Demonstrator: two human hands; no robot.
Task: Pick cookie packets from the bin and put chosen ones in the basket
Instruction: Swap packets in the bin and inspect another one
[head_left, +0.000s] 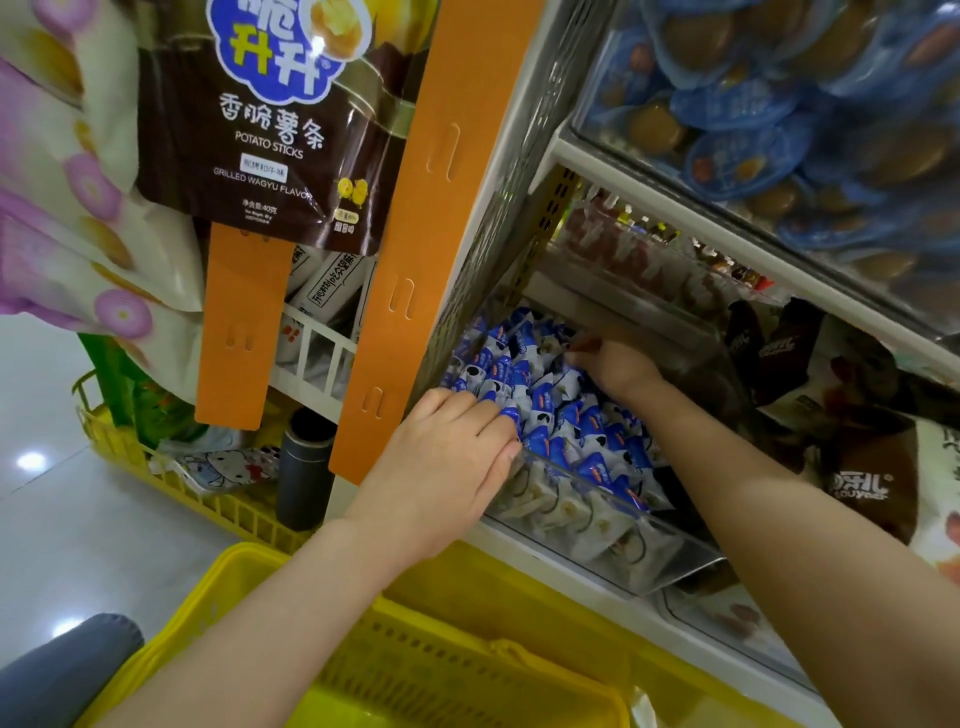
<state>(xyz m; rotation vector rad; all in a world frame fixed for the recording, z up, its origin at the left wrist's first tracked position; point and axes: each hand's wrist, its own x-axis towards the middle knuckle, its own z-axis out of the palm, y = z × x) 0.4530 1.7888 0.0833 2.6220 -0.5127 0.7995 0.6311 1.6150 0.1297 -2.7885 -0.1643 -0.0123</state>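
Shop shelving fills the head view, with pale floor tiles at lower left. At the middle sits a clear bin heaped with blue-and-white packets. The yellow basket waits along the bottom edge, right under the bin's front.

The left hand is at the bin's near-left corner, fingers curled over a few packets and thumb lying along the front rim; it looks like a grip. The right hand reaches deeper, toward the back of the heap. Its fingertips are bent down among the wrappers, and whether it holds one cannot be told.

Risks, as I judge them: the packets are slick and loosely stacked, so a handful lifted from the corner could drag neighbours over the low front wall. Most would land in the basket unchosen; some might hit the floor. A loose pinch could drop one back.

Room is tight. A mesh wall and orange strip close the left side, and a shelf hangs low above the right wrist. The only free way out is toward the bottom of the frame.
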